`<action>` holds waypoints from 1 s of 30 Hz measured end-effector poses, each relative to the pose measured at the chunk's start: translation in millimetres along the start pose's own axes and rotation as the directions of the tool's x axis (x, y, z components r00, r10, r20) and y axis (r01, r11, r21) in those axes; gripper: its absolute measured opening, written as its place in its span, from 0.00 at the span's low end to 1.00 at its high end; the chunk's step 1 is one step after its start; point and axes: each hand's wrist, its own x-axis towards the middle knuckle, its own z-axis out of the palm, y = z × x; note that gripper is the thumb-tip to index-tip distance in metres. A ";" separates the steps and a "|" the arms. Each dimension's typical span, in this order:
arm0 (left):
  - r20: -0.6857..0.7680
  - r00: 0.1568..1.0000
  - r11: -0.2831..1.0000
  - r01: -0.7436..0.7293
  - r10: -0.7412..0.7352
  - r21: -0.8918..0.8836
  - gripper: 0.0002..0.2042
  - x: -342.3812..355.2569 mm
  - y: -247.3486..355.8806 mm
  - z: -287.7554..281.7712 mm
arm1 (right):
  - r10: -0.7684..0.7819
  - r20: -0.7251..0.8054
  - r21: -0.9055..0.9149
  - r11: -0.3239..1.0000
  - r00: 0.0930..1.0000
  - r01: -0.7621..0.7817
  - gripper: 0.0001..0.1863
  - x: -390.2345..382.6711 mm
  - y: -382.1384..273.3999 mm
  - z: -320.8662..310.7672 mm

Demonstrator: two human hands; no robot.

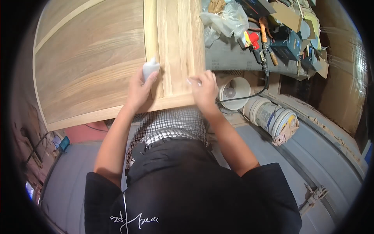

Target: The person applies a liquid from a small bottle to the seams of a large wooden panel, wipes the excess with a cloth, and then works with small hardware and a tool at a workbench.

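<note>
In my left hand is a small white squeeze bottle, its narrow tip pointing away from me. The fingers wrap round it just above a pale wooden panel with framed edges and vertical strips. My right hand is closed near the panel's front right corner. A small white piece shows at its fingertips, too little of it visible to tell its kind.
To the right, a grey-covered surface holds a clear plastic bag, a red and black tool with a cable, and dark boxes. Below it are a white bucket and a tipped-over pail.
</note>
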 end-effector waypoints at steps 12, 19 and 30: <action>0.032 0.999 0.995 0.018 -0.015 -0.096 0.20 2.1 10.2 0.7 | -0.031 -0.021 -0.035 0.999 0.999 0.030 0.07 7.2 -3.0 -2.9; 0.026 0.998 0.998 0.055 -0.054 -0.034 0.19 -0.7 22.0 -2.1 | -0.064 -0.078 0.047 0.997 0.995 0.067 0.08 44.5 -15.7 4.1; 0.038 0.997 0.997 0.072 -0.072 -0.001 0.19 0.4 25.4 -3.7 | -0.084 -0.147 0.027 0.996 0.986 0.089 0.07 36.1 -9.1 9.5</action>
